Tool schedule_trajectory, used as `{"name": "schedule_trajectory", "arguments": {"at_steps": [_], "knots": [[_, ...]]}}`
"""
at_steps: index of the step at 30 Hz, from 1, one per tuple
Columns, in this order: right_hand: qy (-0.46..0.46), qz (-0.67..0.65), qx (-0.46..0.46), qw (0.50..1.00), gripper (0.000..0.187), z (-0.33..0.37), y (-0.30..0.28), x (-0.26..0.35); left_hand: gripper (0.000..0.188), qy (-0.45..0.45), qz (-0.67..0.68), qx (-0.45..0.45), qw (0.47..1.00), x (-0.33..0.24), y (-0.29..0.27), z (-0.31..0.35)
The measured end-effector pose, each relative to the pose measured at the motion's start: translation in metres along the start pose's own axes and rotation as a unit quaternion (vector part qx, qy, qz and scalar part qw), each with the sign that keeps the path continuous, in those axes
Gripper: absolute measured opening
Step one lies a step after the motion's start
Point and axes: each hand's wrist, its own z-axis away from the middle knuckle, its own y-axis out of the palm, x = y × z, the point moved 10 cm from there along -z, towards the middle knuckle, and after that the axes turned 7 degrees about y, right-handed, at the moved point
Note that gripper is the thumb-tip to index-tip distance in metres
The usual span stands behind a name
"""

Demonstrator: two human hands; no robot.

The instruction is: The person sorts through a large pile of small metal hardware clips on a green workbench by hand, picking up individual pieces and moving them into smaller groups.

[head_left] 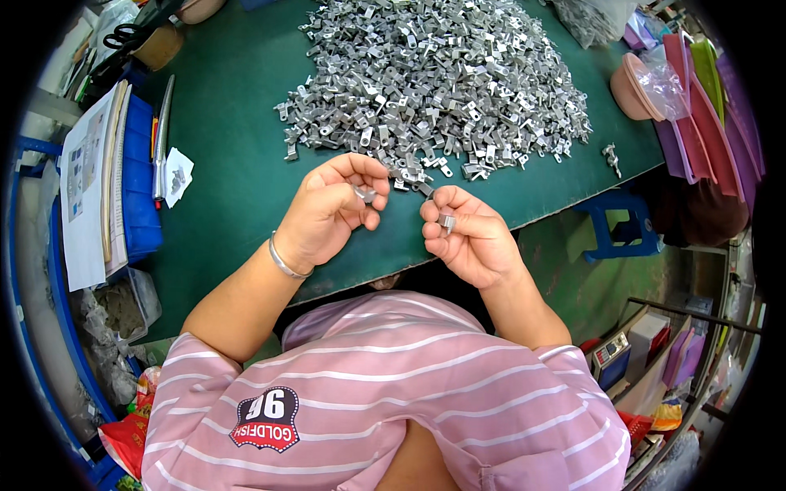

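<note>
Over the near edge of a green table [225, 123], both my hands are raised with curled fingers. My left hand [332, 200], with a metal bangle [284, 258] at its wrist, is closed on a small silvery metal bracket [365, 195]. My right hand [475, 233] pinches another metal bracket [446, 221] between thumb and fingers. One more small metal piece [426, 190] shows by the right fingertips; whether they touch it I cannot tell. Just beyond my hands spreads a large pile of such brackets [442, 82], several with a round hole.
On the left, a blue bin [141, 184] stands by papers [86, 184]; scissors [127, 37] lie farther back. A pink bowl [634, 88] and coloured trays [696, 123] are at the right. A blue stool [618, 225] stands below the table's right edge.
</note>
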Motion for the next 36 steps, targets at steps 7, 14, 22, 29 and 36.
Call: {"name": "schedule_trajectory", "arguments": {"at_steps": [7, 14, 22, 29, 36], "knots": [[-0.101, 0.396, -0.191, 0.893, 0.011, 0.011, 0.002, 0.052, 0.02, 0.295, -0.578, -0.041, 0.76, -0.051, 0.021, -0.001], [-0.281, 0.794, -0.215, 0.494, 0.024, -0.005, 0.057, 0.047, 0.022, 0.31, -0.646, 0.026, 0.697, -0.04, 0.033, 0.001], [-0.3, 0.79, -0.21, 0.493, 0.019, 0.007, 0.059, 0.044, 0.016, 0.258, -0.672, 0.066, 0.691, -0.029, 0.038, 0.009], [-0.203, 0.656, -0.234, 0.688, 0.019, 0.007, 0.033, 0.056, 0.011, 0.193, -0.476, -0.006, 0.858, -0.035, 0.01, 0.003], [-0.007, 0.076, -0.02, 0.997, 0.022, -0.008, 0.012, 0.014, 0.017, -0.046, -0.052, 0.0, 0.998, 0.009, -0.002, 0.002]]}}
